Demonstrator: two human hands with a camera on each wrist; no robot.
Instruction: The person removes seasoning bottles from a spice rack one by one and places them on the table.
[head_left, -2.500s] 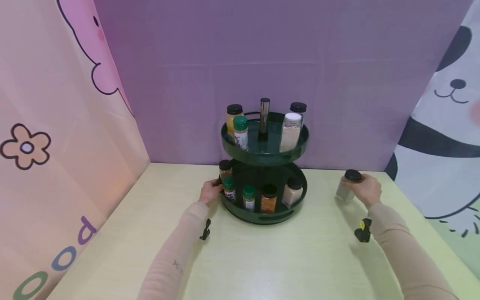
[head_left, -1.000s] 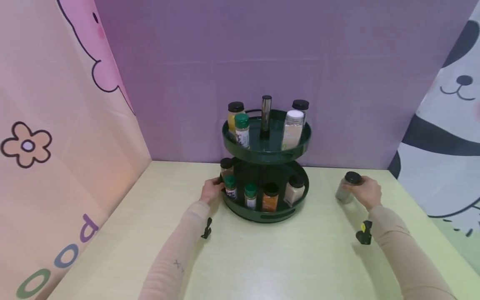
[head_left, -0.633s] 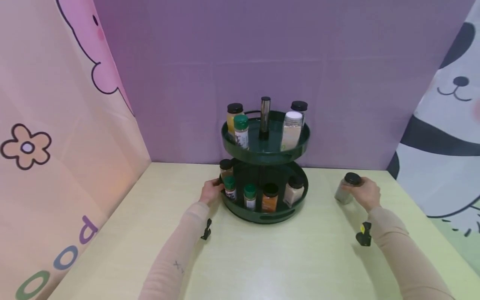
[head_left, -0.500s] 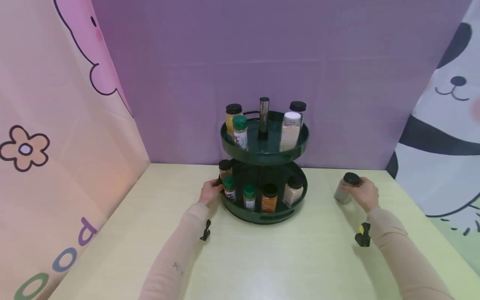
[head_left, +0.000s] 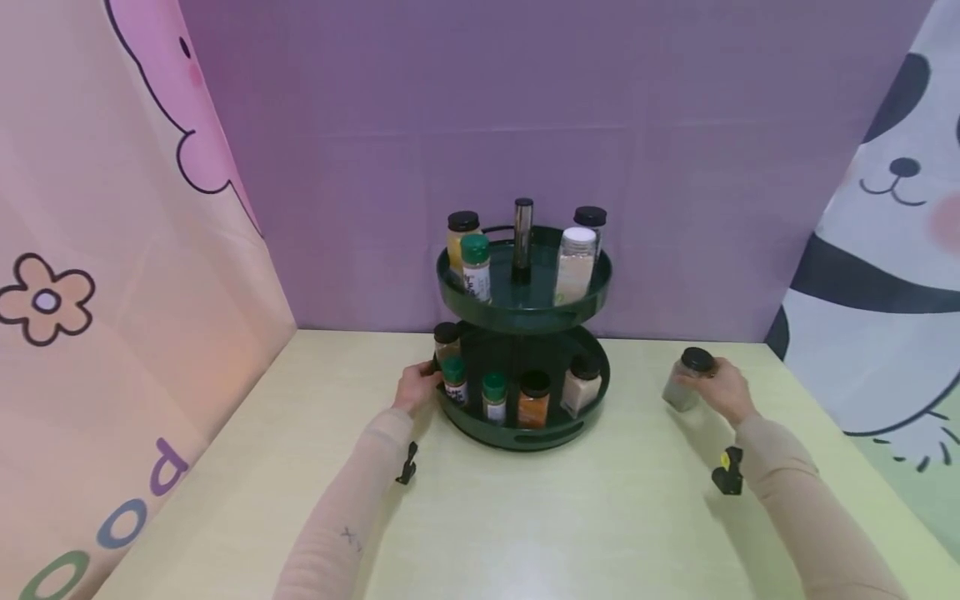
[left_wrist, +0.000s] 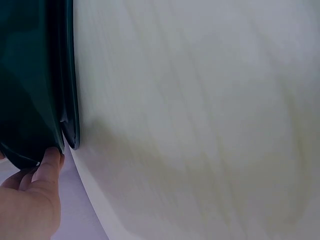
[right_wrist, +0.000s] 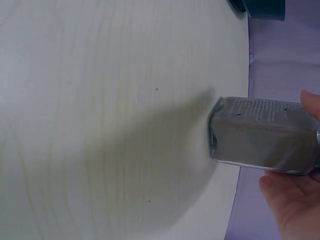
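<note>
In the head view, a dark green two-tier turntable rack (head_left: 522, 319) stands at the back of the table. My left hand (head_left: 417, 387) grips the lower tray's left rim; the left wrist view shows the thumb and fingers (left_wrist: 48, 167) pinching that tray edge (left_wrist: 30, 115). Right of the rack, my right hand (head_left: 723, 390) holds a square clear spice jar (head_left: 681, 387) with a black lid. Grey-brown powder fills this jar (right_wrist: 265, 140) in the right wrist view, thumb on one side and fingers on the other. Its base seems slightly off the table, above a shadow.
The upper tray bears a yellow-filled jar (head_left: 457, 250), a green-capped bottle (head_left: 476, 271), a white-lidded jar (head_left: 574, 271) and a black-lidded one (head_left: 590, 218). Several small jars, one with orange powder (head_left: 534, 408), stand on the lower tray. A purple cloth (head_left: 337, 167) hangs behind.
The jar in my right hand has come very slightly nearer the table's front. My left hand keeps its grip on the rim. The head view itself has shifted a little.
</note>
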